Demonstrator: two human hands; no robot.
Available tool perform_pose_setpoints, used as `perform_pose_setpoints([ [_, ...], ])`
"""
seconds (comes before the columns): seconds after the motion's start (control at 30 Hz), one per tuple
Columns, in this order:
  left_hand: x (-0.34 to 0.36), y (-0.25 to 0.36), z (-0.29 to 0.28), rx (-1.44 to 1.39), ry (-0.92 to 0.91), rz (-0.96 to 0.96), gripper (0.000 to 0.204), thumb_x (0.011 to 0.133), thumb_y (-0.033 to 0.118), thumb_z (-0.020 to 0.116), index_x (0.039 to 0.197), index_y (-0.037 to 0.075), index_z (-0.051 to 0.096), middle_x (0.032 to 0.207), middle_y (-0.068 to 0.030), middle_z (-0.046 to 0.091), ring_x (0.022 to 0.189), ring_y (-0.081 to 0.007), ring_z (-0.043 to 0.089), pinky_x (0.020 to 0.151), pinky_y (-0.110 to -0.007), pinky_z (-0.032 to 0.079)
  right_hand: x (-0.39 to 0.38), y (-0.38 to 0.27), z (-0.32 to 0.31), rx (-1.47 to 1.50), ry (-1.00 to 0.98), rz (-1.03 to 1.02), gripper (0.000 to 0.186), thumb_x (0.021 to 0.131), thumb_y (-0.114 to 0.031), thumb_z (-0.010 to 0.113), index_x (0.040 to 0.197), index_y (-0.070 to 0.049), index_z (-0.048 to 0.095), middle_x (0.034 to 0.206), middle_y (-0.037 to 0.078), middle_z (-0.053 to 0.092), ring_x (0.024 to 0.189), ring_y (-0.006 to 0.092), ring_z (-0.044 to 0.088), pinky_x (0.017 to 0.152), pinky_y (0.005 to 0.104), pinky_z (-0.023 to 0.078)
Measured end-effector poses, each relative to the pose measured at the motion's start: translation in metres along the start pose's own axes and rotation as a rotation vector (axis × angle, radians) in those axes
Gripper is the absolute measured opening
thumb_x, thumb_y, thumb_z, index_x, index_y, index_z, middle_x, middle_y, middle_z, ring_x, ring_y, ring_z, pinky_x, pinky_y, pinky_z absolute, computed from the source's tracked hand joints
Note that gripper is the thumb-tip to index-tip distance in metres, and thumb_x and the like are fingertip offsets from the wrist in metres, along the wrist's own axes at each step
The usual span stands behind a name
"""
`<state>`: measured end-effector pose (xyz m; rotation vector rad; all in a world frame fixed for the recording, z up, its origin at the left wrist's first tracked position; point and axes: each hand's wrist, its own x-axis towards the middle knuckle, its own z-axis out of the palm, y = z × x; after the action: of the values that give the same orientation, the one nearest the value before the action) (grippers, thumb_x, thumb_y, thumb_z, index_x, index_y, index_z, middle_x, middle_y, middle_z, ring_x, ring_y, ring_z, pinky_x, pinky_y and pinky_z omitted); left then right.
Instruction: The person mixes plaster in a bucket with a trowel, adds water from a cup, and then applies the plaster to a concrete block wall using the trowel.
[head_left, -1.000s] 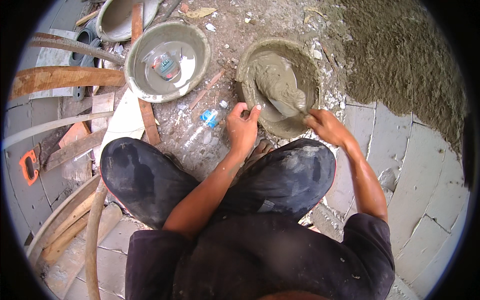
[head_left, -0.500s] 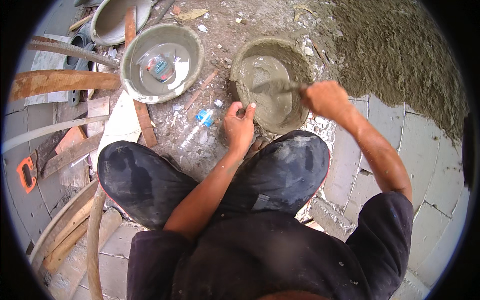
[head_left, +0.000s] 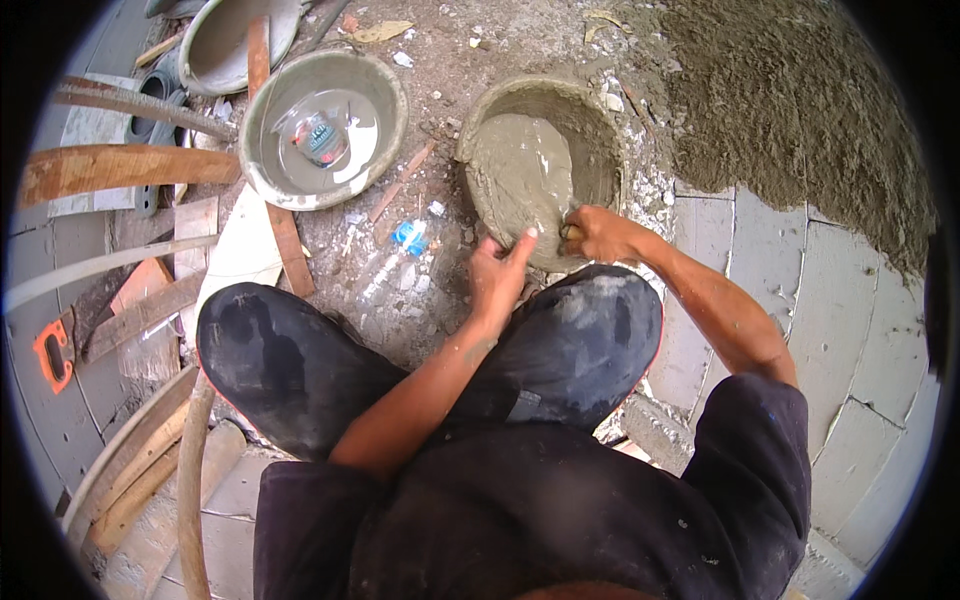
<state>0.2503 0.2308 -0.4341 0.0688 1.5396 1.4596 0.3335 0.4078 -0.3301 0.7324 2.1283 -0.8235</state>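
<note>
"Where's the bucket (head_left: 600, 145)?"
"On the ground (head_left: 445, 65), wet mortar (head_left: 522, 160) inside. The left hand (head_left: 497, 280) pinches its near rim."
"And the right hand (head_left: 603, 237)?"
"Curled tightly round a tool handle (head_left: 571, 232); the blade is hidden."

Tool handle (head_left: 570, 232): mostly behind right fingers (head_left: 592, 224) | far basin (head_left: 215, 62): cropped

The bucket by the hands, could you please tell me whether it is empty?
Not empty: wet grey mix lies inside the bucket, below its rim on the right.
</note>
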Motion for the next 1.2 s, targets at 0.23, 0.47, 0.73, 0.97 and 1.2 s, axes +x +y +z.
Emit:
perform_pose_setpoints([
  [0.23, -0.015, 0.025, -0.010, -0.234, -0.222, -0.154, 0.029, 0.088, 0.025, 0.075, 0.103, 0.003, 0.063, 0.097, -0.0063, 0.069, 0.079, -0.0125, 0.065, 0.067, -0.022, 0.050, -0.023, -0.005, 0.051, 1.093, 0.216, 0.167, 0.019, 0.090, -0.019, 0.066, 0.089, -0.001, 0.059, 0.066, 0.002, 0.058, 0.054, 0.0129, 0.055, 0.049, 0.0274, 0.043],
  [0.47, 0.019, 0.058, -0.040, 0.078, -0.025, 0.110, 0.022, 0.089, 0.020, 0.071, 0.088, 0.000, 0.065, 0.078, -0.0047, 0.065, 0.069, -0.0106, 0.055, 0.062, -0.029, 0.044, -0.068, -0.008, 0.033, -0.263, 0.906, 0.171, 0.017, 0.088, -0.014, 0.059, 0.101, -0.005, 0.054, 0.089, 0.017, 0.066, 0.075, 0.0375, 0.066, 0.063, 0.0473, 0.053],
  [0.73, 0.069, 0.077, -0.050, 0.279, 0.066, 0.215, 0.048, 0.094, 0.037, 0.064, 0.074, -0.006, 0.059, 0.065, -0.0091, 0.057, 0.063, -0.0193, 0.046, 0.063, -0.040, 0.041, -0.098, -0.013, 0.044, -0.231, 0.472, 0.514, 0.021, 0.091, -0.017, 0.051, 0.109, -0.006, 0.056, 0.070, 0.016, 0.065, 0.066, 0.0366, 0.068, 0.052, 0.0507, 0.052],
  [0.97, 0.072, 0.062, -0.049, 0.086, 0.236, 0.112, 0.060, 0.097, 0.048, 0.057, 0.074, -0.007, 0.055, 0.072, -0.0191, 0.059, 0.066, -0.0310, 0.057, 0.066, -0.045, 0.045, -0.116, -0.052, 0.022, 0.164, 0.989, 0.552, 0.035, 0.094, -0.036, 0.057, 0.112, -0.006, 0.052, 0.079, 0.025, 0.063, 0.080, 0.0446, 0.061, 0.071, 0.0534, 0.046],
  [1.2, 0.040, 0.072, -0.041, -0.143, 0.236, -0.130, 0.072, 0.099, 0.058, 0.045, 0.113, -0.012, 0.056, 0.110, -0.0315, 0.061, 0.096, -0.0397, 0.061, 0.087, -0.046, 0.049, -0.078, 0.018, 0.025, 0.437, 1.122, 0.502, 0.041, 0.089, -0.041, 0.062, 0.099, -0.001, 0.063, 0.078, 0.015, 0.064, 0.074, 0.0255, 0.060, 0.069, 0.0424, 0.046],
])
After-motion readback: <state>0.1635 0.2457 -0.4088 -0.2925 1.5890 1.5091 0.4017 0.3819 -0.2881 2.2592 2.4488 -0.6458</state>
